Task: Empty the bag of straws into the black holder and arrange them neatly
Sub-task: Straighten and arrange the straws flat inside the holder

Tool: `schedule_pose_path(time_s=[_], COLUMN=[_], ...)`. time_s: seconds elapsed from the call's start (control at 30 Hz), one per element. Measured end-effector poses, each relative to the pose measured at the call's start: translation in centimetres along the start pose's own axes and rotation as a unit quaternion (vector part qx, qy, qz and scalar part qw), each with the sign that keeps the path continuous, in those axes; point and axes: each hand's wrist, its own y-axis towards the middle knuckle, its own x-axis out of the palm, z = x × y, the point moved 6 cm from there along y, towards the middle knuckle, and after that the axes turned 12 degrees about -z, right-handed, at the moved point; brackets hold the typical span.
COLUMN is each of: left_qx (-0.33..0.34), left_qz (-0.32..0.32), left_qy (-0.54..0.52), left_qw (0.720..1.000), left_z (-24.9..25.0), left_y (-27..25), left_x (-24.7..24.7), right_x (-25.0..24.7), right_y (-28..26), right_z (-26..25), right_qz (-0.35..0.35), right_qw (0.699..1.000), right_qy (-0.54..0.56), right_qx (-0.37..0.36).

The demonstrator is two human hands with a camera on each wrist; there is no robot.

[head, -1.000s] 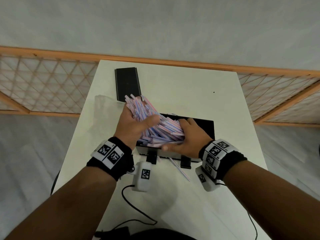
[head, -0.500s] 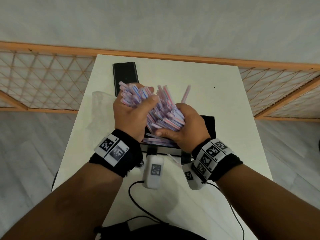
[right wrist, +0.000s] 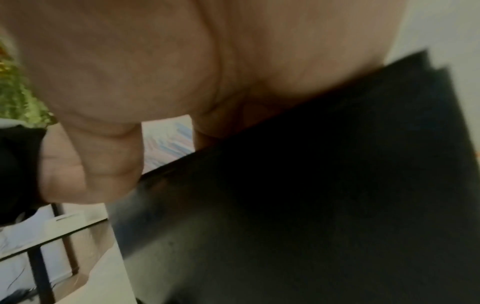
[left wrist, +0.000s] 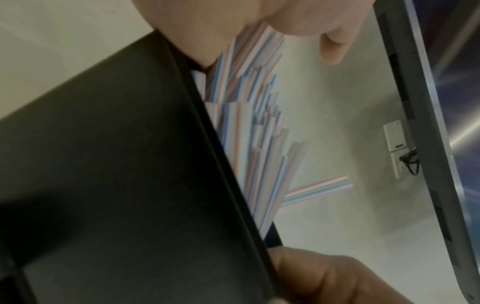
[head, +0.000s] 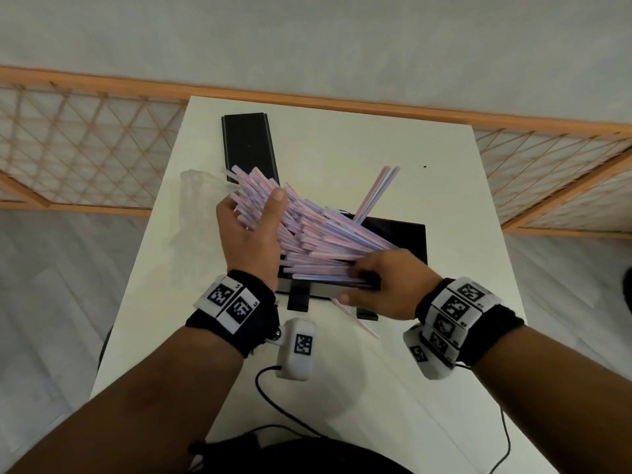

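— Straws (head: 307,230): where are yours?
— Fanned over the black holder (head: 410,237) on the bench (head: 342,145); your left hand (head: 248,234) curls round their raised ends, your right hand (head: 386,285) clasps the low ends.
— Strays?
— Two (head: 374,191) lean upright.

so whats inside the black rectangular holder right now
A fanned bundle of pink, blue and white striped straws lies slanted in the black rectangular holder, its left ends raised above the rim. The straws and both hands hide its floor.
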Motion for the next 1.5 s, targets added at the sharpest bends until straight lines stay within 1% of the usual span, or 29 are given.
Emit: schedule_pose_path(time_s=[0.1, 0.27, 0.37, 0.5, 0.63, 0.73, 0.8, 0.9, 0.97, 1.1, 1.17, 1.2, 1.27, 1.3, 1.33, 1.37, 1.4, 1.43, 1.5], left_qx=[0.015, 0.019, 0.019, 0.027, 0.040, 0.034, 0.028, 0.030, 0.026, 0.024, 0.037, 0.052, 0.093, 0.115, 0.138, 0.165, 0.201, 0.245, 0.327], left_qz=[0.004, 0.008, 0.007, -0.008, 0.004, 0.012, 0.011, 0.007, 0.010, 0.018, 0.009, 0.005, -0.002, -0.003, -0.002, -0.002, -0.007, -0.015, -0.060], left_qy=[0.021, 0.031, 0.045, 0.049, 0.060, 0.067, 0.073, 0.098, 0.116, 0.141, 0.154, 0.169, 0.223, 0.263, 0.302, 0.333, 0.357, 0.379, 0.409], left_qw=[1.000, 0.999, 0.999, 0.998, 0.997, 0.997, 0.997, 0.995, 0.993, 0.990, 0.987, 0.984, 0.970, 0.958, 0.943, 0.928, 0.912, 0.892, 0.850], left_z=[-0.2, -0.5, -0.7, -0.7, -0.6, -0.7, -0.8, -0.7, -0.8, -0.7, -0.4, -0.1, 1.2, 2.1, 3.3, 4.6, 6.0, 7.2, 8.5], left_y=[-0.2, 0.0, 0.0, 0.0, -0.3, -0.2, -0.2, -0.2, -0.3, -0.4, -0.4, -0.4, -0.6, -0.7, -0.7, -0.9, -1.2, -1.6, -2.7], left_x=[-0.3, -0.6, -0.5, -0.1, -0.2, -0.5, -0.5, -0.4, -0.4, -0.4, -0.2, -0.2, -0.1, -0.1, 0.0, 0.2, 0.6, 1.2, 3.0], right_x=[0.3, 1.3, 1.4, 2.1, 1.8, 2.0, 1.9, 2.0, 1.6, -0.6, -1.4, -1.7, -1.7, -1.4, -0.7, 0.3, 1.7, 3.2, 6.3], right_y=[0.4, 0.9, 1.2, 1.9, 3.1, 3.6, 3.5, 3.5, 3.2, 1.2, -0.2, -1.0, -2.7, -3.5, -4.2, -4.6, -4.6, -4.3, -3.3], right_z=[-0.3, -0.9, -1.4, -2.7, -2.7, -2.6, -2.5, -2.6, -3.1, -4.1, -4.3, -4.5, -4.9, -5.1, -5.1, -4.9, -4.6, -4.1, -3.0], right_qz=[-0.020, -0.051, -0.054, -0.072, -0.123, -0.147, -0.148, -0.142, -0.121, -0.037, 0.006, 0.038, 0.113, 0.140, 0.154, 0.150, 0.124, 0.078, 0.000], right_qw=[0.997, 0.996, 0.990, 0.993, 0.985, 0.982, 0.983, 0.981, 0.982, 0.993, 0.996, 0.996, 0.991, 0.988, 0.986, 0.988, 0.992, 0.996, 0.995], right_qy=[-0.066, -0.074, -0.123, -0.086, -0.084, -0.061, -0.045, -0.071, -0.095, -0.096, -0.084, -0.080, -0.070, -0.064, -0.055, -0.044, -0.038, -0.041, -0.044], right_qx=[0.027, 0.027, 0.044, 0.037, 0.090, 0.097, 0.101, 0.111, 0.108, 0.054, 0.028, 0.017, 0.001, -0.004, -0.007, -0.002, 0.009, 0.033, 0.091])
